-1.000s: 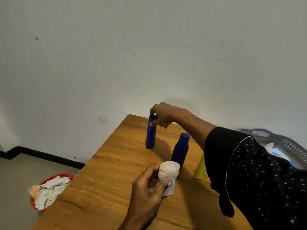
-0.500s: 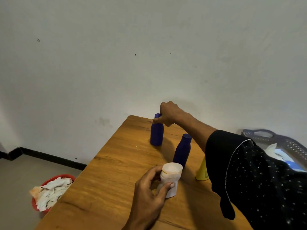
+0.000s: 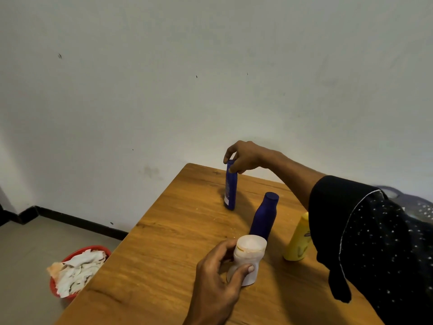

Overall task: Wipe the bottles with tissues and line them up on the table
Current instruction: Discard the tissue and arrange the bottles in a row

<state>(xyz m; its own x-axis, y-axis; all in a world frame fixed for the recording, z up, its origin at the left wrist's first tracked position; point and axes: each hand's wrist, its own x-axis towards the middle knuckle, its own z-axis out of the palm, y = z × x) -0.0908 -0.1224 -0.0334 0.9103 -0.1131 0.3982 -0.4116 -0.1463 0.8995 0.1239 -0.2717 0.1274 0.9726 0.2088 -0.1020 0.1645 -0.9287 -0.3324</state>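
Right hand [image 3: 246, 157] is out at the far end of the wooden tabletop [image 3: 164, 249], reaching across from the right in a dark speckled sleeve [image 3: 375, 242], and its grip is closed on the top of the tall blue bottle [image 3: 230, 186], fingers and thumb curled round the cap. That bottle leans a touch, its base down on the wood near the far edge, a pale label showing low on its side. Closer in, the left hand [image 3: 218, 280] has its own grip wrapped round the white bottle [image 3: 247, 259], thumb across the front, fingers round the far side, the bottle upright on the tabletop with an orange-tinged smear at its wide cap. Just behind the white one stands the dark blue bottle [image 3: 264, 216], upright, nobody touching it, and it sits between the white bottle and the tall blue one so the three run in a loose line away toward the wall [image 3: 210, 66]. Off to the right of that line there's the yellow bottle [image 3: 298, 240], upright, partly hidden by the sleeve. Down on the floor [image 3: 25, 266], left of the tabletop, a red bin [image 3: 53, 287] is stuffed with crumpled white tissues [image 3: 77, 268]. At the far right edge, behind the sleeve, a sliver of a grey-purple basket [image 3: 419, 202] shows, too blurred to say what it holds.
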